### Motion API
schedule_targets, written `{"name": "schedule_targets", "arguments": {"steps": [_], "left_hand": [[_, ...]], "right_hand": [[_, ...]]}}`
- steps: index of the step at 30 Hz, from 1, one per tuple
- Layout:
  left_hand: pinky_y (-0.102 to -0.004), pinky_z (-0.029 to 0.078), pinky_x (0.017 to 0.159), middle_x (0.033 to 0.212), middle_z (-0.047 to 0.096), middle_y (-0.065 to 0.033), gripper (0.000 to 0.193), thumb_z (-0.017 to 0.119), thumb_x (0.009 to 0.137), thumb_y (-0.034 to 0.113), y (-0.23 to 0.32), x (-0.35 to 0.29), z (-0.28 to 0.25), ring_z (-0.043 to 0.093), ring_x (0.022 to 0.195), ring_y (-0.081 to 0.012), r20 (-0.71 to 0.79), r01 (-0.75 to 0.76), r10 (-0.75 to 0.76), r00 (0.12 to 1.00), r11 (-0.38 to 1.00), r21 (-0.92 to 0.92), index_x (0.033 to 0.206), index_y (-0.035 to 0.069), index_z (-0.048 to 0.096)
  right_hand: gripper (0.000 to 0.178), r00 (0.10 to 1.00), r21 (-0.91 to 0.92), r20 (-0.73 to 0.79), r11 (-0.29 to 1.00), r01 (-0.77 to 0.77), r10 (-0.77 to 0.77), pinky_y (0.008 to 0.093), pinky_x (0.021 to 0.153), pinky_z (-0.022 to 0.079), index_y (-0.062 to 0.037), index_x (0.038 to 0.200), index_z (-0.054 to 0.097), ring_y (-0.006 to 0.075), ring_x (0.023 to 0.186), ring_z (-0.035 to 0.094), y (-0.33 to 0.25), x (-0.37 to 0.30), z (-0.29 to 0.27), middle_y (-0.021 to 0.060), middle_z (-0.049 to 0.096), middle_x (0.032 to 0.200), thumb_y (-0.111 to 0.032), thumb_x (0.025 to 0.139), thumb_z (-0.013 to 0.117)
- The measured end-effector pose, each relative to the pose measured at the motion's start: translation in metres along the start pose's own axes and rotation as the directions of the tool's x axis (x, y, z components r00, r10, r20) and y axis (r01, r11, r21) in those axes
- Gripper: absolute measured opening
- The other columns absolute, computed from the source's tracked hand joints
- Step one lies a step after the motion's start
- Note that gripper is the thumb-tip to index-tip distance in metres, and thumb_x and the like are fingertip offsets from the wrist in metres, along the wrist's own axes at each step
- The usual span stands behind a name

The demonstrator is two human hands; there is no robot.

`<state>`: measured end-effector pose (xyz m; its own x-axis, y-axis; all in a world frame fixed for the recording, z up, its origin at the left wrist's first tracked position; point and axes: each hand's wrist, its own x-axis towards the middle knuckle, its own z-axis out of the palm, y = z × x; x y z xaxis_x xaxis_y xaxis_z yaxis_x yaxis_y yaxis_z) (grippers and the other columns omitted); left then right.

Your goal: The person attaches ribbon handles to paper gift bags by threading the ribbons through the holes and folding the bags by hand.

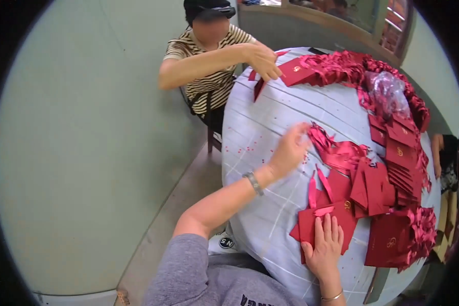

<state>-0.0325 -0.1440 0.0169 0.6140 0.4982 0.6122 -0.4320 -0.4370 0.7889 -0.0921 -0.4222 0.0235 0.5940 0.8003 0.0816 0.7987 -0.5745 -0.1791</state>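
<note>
Resting on a flat red bag [307, 224], the right grip [323, 248] lies palm-down near the front of the desk [255, 224], its fingers extended and pinching nothing. Its fingertips meet the short pink ribbon handle [324, 210] at the bag's upper edge. The left grip [289, 149] is raised beyond it, over the middle of the pale checked cloth, its fingers bent and blurred; they are beside the tip of a bunch of pink ribbons [336, 148], and I cannot tell whether they pinch any of it.

The bag under the right palm lies on other red bags, with a loose pile of red bags [370, 186] just past it. Farther right, a fanned row of red bags [400, 160] overlaps along the rim, below a crumpled clear plastic bag [389, 94]. Small red bits [246, 149] dot the cloth left of the raised hand. Across the desk, a co-worker in a striped top [209, 76] reaches over the edge, one hand [264, 62] just above a dark red bag [259, 89].
</note>
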Motion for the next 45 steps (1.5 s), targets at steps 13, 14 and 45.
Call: {"name": "schedule_targets", "arguments": {"steps": [13,14,45], "left_hand": [[-0.0254,0.048,0.07,0.105,0.058,-0.0068,0.032,0.054,0.089,0.008,0.042,-0.004,-0.062,0.059,0.081,-0.013,0.181,0.655,-0.629,0.756,0.729,-0.201,0.119,-0.001,0.049],[-0.0265,0.048,0.07,0.103,0.06,-0.0081,0.029,0.056,0.088,0.011,0.043,-0.017,-0.056,0.06,0.081,-0.0148,0.328,0.625,-0.575,0.749,0.778,-0.063,0.115,0.0,0.053],[-0.0297,0.046,0.065,0.092,0.061,-0.0097,0.032,0.072,0.072,0.006,0.1,-0.067,-0.058,0.058,0.08,-0.0194,0.507,0.006,-0.048,0.861,0.996,0.085,0.101,0.002,0.059]], "right_hand": [[0.071,0.998,-0.011,0.017,0.998,-0.055,0.055,0.0489,0.109,0.02,-0.0039,0.137,0.04,0.0373,0.133,0.029,0.001,0.006,-0.005,0.0214,0.036,0.141,-0.04,0.078,0.058],[0.072,0.999,-0.024,0.012,0.998,-0.049,0.049,0.0485,0.109,0.02,-0.0039,0.136,0.04,0.0371,0.133,0.03,0.0,0.008,-0.004,0.021,0.036,0.141,-0.043,0.079,0.057],[0.03,0.589,0.492,-0.688,0.869,-0.05,0.423,0.0266,0.069,0.046,-0.0013,0.098,0.06,0.0133,0.079,0.058,-0.008,-0.02,-0.147,0.0031,0.061,0.085,0.0,0.071,0.073]]}}
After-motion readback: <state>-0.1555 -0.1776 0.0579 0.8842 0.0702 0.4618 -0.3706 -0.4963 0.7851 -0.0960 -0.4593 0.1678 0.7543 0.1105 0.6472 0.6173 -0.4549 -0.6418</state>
